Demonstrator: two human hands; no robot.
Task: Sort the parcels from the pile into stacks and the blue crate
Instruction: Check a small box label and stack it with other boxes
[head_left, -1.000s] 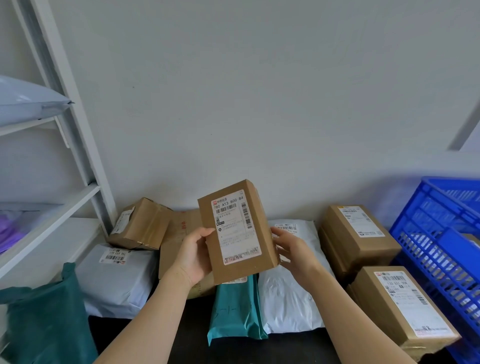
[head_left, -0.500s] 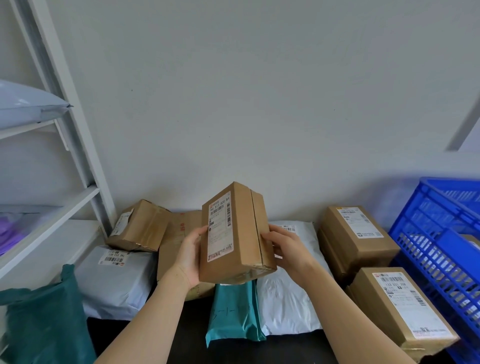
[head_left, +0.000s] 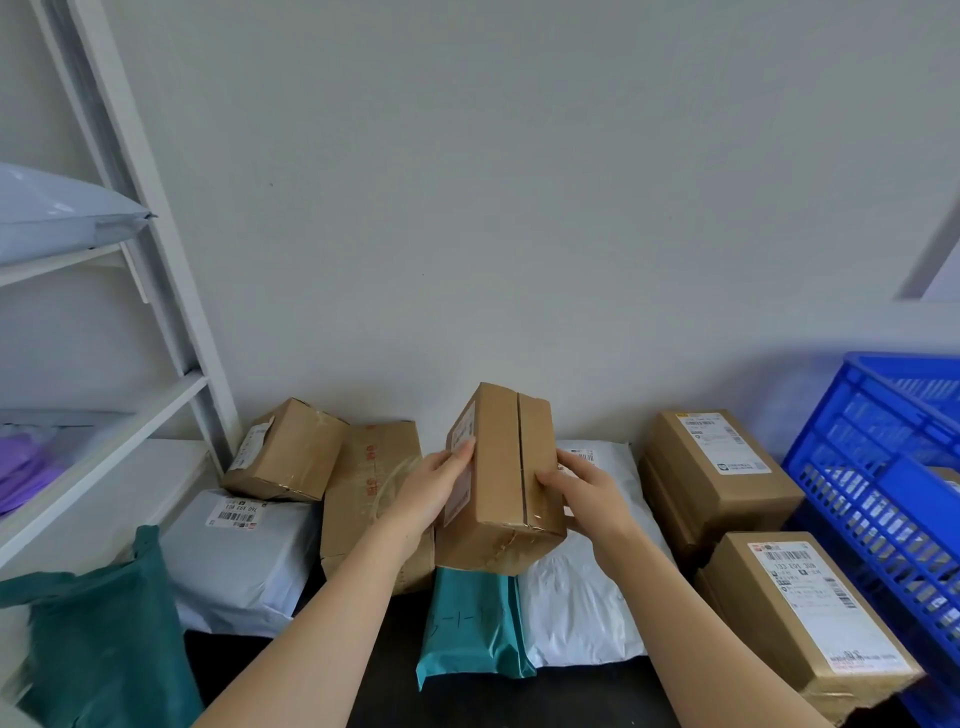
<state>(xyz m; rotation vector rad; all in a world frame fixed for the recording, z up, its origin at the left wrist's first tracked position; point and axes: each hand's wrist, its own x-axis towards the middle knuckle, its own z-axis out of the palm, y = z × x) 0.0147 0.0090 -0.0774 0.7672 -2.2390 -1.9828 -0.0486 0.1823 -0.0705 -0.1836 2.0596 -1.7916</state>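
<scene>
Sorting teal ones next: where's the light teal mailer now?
Head view, bottom centre: the light teal mailer lies left of the white mailer, just under the held box.

held box (head_left: 501, 478): matt cardboard, glossy tape | crate (head_left: 878, 467): blue plastic

The body in view comprises 2 forearms and 2 hands. The left forearm (head_left: 322, 623) and right forearm (head_left: 691, 623) are bare along their full visible length. The left hand (head_left: 434, 493) and right hand (head_left: 584, 491) are bare. Fingernail detail is too small to resolve.
</scene>
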